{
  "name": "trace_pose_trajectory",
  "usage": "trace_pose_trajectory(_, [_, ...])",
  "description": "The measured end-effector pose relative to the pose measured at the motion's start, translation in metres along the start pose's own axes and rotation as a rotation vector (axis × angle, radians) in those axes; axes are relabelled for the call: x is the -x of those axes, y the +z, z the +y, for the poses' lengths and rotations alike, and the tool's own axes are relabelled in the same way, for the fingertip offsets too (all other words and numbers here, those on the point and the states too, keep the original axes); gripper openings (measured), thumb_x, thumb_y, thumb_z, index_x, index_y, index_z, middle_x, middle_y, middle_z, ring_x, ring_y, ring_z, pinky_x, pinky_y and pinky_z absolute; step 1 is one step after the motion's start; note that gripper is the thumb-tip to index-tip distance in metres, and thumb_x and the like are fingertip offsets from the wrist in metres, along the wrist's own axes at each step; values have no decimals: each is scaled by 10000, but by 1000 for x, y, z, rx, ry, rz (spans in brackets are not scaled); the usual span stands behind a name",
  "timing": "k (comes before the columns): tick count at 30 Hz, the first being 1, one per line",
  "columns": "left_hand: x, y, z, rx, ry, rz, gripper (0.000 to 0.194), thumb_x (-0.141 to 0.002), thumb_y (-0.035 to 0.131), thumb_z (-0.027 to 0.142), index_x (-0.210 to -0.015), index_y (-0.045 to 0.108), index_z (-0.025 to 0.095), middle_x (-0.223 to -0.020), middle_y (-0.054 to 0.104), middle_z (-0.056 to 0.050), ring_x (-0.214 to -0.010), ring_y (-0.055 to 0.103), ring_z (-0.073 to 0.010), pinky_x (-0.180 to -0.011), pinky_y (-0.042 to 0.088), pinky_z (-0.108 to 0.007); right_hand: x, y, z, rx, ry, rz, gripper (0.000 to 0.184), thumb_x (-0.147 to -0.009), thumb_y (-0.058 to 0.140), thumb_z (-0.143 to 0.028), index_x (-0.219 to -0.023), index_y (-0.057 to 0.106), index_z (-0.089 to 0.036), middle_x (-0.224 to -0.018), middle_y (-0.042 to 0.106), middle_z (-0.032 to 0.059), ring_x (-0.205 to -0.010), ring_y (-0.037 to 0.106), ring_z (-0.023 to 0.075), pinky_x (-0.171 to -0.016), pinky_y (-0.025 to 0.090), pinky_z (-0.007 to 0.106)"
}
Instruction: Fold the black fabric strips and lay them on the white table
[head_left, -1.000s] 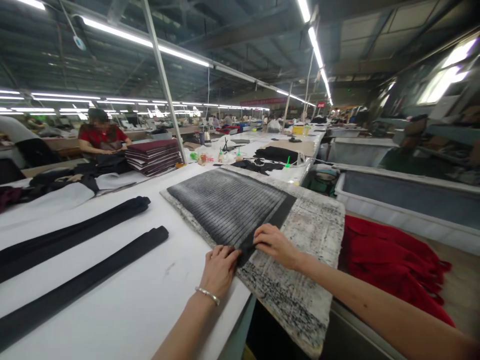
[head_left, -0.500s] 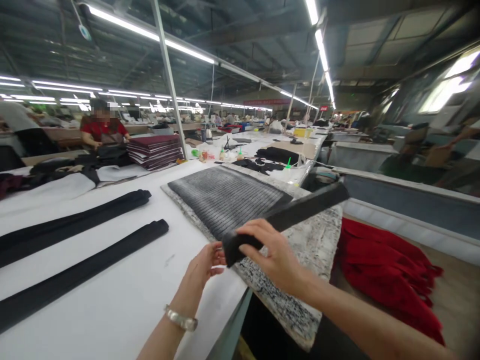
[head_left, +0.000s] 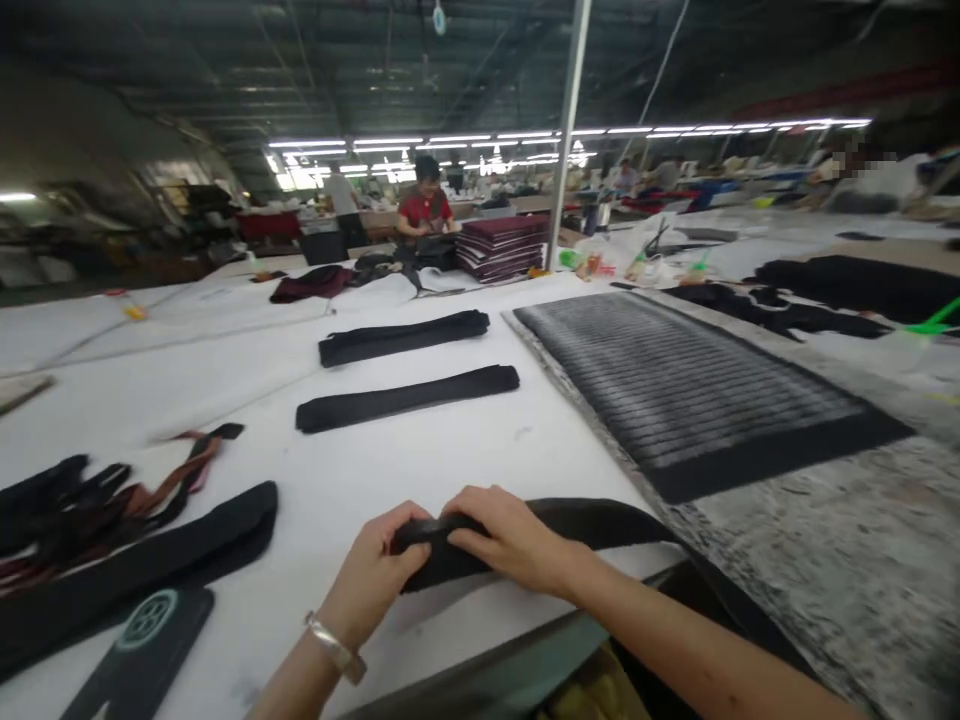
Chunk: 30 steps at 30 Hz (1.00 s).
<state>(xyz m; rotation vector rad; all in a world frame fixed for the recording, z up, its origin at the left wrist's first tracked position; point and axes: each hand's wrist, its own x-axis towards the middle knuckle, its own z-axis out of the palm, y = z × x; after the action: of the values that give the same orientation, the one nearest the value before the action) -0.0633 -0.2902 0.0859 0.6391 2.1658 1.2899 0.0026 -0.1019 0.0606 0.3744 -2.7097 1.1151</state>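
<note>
A long black fabric strip (head_left: pixel 585 520) lies near the front edge of the white table. My left hand (head_left: pixel 382 565), with a silver bracelet at the wrist, pinches its left end. Close beside it, my right hand (head_left: pixel 510 535) grips the same strip between thumb and fingers. From there the strip runs right and droops past the table's edge. Beyond my hands lie a stack of black strips (head_left: pixel 409 395) and another black stack (head_left: pixel 405 337) behind it. On the right, a dark board with rows of ridged black strips (head_left: pixel 720 400) rests on a speckled slab (head_left: pixel 847 540).
At left are a thick folded black strip (head_left: pixel 150 570), tangled black and brown scraps (head_left: pixel 150 495) and a dark piece with a round emblem (head_left: pixel 150 625). A person in red (head_left: pixel 425 205) works behind a maroon stack (head_left: pixel 501 247). A metal pole (head_left: pixel 568 130) rises near it.
My view has swung left. Both hands have moved with the strip from beside the speckled slab to over the white table, and my left hand now grips its end.
</note>
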Motion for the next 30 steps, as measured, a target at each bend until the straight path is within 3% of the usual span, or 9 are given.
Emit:
trace_pose_trajectory(4, [20, -31, -32, -198, -64, 126, 135, -690, 485, 205, -789, 576, 198, -652, 520, 27, -644, 477, -152, -596, 370, -267, -38, 46, -13, 33, 0, -130, 118, -826, 565, -183, -932, 615, -200, -904, 635, 24, -811, 568, 163, -719, 410, 269])
trace_pose_trajectory(6, [29, -40, -52, -372, -85, 289, 245, -691, 508, 186, -919, 593, 207, -750, 589, -2, -741, 543, -198, -696, 439, -333, -51, 63, -17, 91, -53, -189, 137, -811, 573, -167, -934, 625, -200, -912, 641, 31, -838, 565, 175, -742, 407, 284])
trace_pose_trajectory(8, [37, -42, -73, -541, 6, 512, 352, -731, 528, 187, -1079, 572, 202, -965, 622, -65, -934, 564, -254, -852, 458, -433, -61, 74, -20, 130, -111, -208, 180, -812, 562, -144, -969, 632, -199, -940, 637, 41, -879, 557, 181, -780, 407, 297])
trace_pose_trajectory(10, [45, -38, -91, -653, 201, 620, 341, -800, 500, 182, -1133, 565, 203, -1127, 591, -101, -1074, 538, -259, -946, 452, -456, -69, 81, -21, 133, -153, -206, 218, -826, 547, -134, -1016, 633, -199, -962, 624, 48, -904, 547, 176, -806, 409, 295])
trace_pose_trajectory(12, [50, -33, -103, -720, 366, 583, 299, -863, 441, 169, -1121, 584, 212, -1146, 600, -96, -1083, 556, -224, -950, 489, -412, -73, 86, -20, 129, -184, -208, 233, -852, 527, -144, -1049, 635, -208, -951, 608, 46, -891, 540, 164, -786, 414, 279])
trace_pose_trajectory(14, [54, -29, -109, -779, 436, 528, 295, -889, 422, 162, -1126, 593, 204, -1122, 620, -95, -1058, 581, -205, -934, 519, -380, -76, 89, -17, 140, -216, -208, 244, -883, 499, -163, -1075, 637, -223, -934, 592, 44, -867, 531, 157, -751, 416, 267])
trace_pose_trajectory(23, [60, -36, -114, -931, 407, 497, 332, -895, 430, 144, -1187, 586, 166, -1185, 609, -105, -1128, 560, -202, -988, 502, -356, -76, 88, -13, 314, -411, -206, 307, -922, 421, -117, -1128, 612, -240, -1013, 587, 50, -912, 485, 179, -830, 387, 326])
trace_pose_trajectory(30, [61, -38, -114, -930, 393, 483, 326, -903, 437, 183, -1189, 592, 183, -1184, 618, -91, -1130, 561, -204, -984, 502, -361, -71, 78, -17, 512, -520, -270, 320, -937, 382, -112, -1216, 514, -194, -1004, 579, 57, -887, 477, 195, -788, 365, 349])
